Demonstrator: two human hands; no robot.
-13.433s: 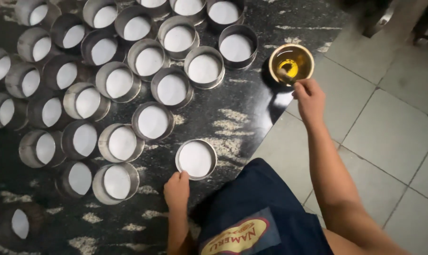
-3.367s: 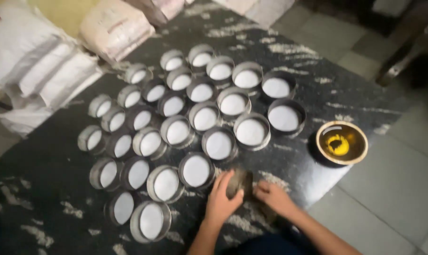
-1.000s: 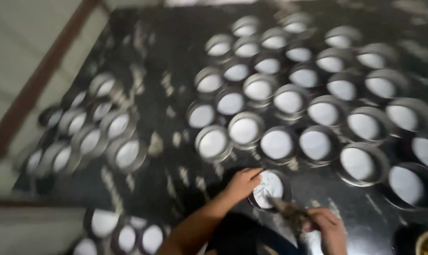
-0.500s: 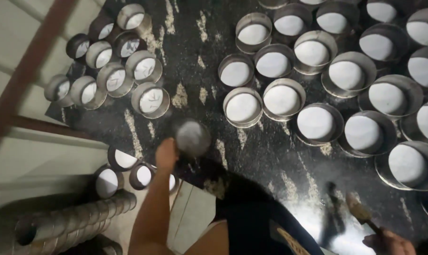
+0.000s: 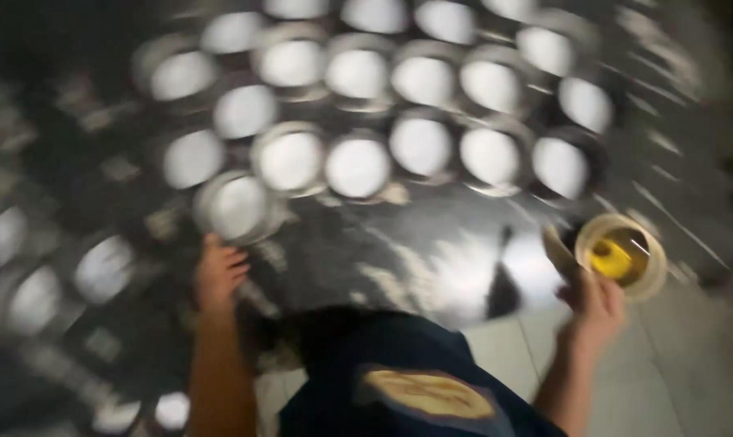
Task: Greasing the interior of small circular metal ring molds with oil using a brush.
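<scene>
Round metal tin (image 5: 235, 206), white-lined, motion-blurred

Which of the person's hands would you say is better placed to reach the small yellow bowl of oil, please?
The right hand, probably. It sits just below the yellow bowl at the slab's edge, almost touching it, though blur hides any contact. The left hand is far across, beside a round tin.

Roughly twenty blurred round tins (image 5: 356, 166), one yellow bowl (image 5: 621, 257), two hands (image 5: 219, 271)
</scene>
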